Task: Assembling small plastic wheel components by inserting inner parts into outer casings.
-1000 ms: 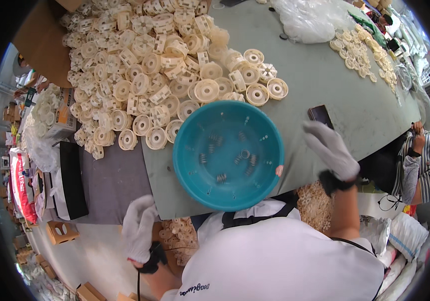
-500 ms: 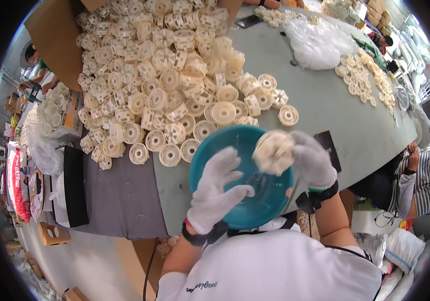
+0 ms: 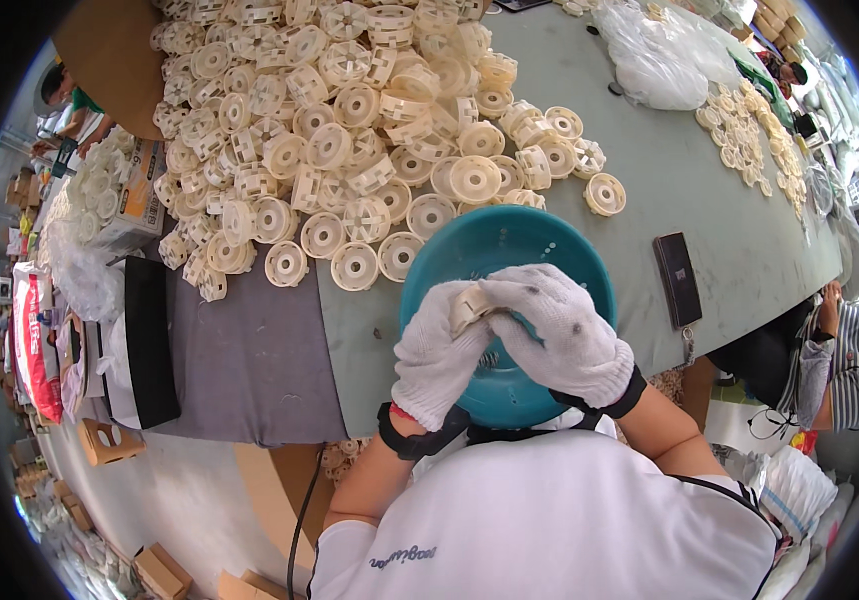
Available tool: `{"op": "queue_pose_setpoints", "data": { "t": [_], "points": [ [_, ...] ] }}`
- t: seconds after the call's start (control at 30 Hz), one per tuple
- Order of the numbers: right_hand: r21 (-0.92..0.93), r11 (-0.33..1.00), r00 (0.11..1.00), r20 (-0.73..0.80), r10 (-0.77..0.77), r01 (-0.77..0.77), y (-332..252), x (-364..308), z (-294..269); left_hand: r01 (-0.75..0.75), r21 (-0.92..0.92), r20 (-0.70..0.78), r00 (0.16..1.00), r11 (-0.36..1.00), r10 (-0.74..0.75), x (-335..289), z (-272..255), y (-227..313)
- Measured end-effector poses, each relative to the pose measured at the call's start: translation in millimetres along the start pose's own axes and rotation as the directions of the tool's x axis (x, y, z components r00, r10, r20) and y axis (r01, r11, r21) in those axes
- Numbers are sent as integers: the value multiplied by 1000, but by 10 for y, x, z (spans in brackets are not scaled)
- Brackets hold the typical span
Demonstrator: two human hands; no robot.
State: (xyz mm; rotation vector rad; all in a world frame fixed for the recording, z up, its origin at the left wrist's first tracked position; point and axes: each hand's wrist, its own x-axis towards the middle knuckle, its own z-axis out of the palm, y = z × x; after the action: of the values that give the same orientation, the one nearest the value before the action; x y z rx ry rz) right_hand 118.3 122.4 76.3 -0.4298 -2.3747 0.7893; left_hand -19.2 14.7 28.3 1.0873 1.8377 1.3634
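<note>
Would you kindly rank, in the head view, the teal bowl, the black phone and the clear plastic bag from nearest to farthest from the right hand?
1. Teal bowl, directly beneath the right hand.
2. Black phone, on the table to its right.
3. Clear plastic bag, far across the table, upper right.

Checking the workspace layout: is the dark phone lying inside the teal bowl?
No, the dark phone lies flat on the grey-green table, to the right of the teal bowl and outside its rim.

Workshop assembly bench; heap of cream plastic wheels (image 3: 349, 130) on long grey-green table (image 3: 689, 190); cardboard boxes (image 3: 109, 440) on floor
</note>
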Motion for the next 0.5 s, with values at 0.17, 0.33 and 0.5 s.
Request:
{"op": "queue_pose_setpoints", "data": {
  "t": [0.17,0.33,0.5],
  "points": [
    [97,987,991,68,119,-125,37,-80,-31,17,116,66,997,993,-25,-37,52,90],
    [331,848,910,171,378,-414,59,-252,-59,126,-220,235,969,967,-73,63,32,17],
    [665,176,594,477,647,-726,209,-274,-173,465,-775,427,885,429,-187,59,29,-40]
  ]
}}
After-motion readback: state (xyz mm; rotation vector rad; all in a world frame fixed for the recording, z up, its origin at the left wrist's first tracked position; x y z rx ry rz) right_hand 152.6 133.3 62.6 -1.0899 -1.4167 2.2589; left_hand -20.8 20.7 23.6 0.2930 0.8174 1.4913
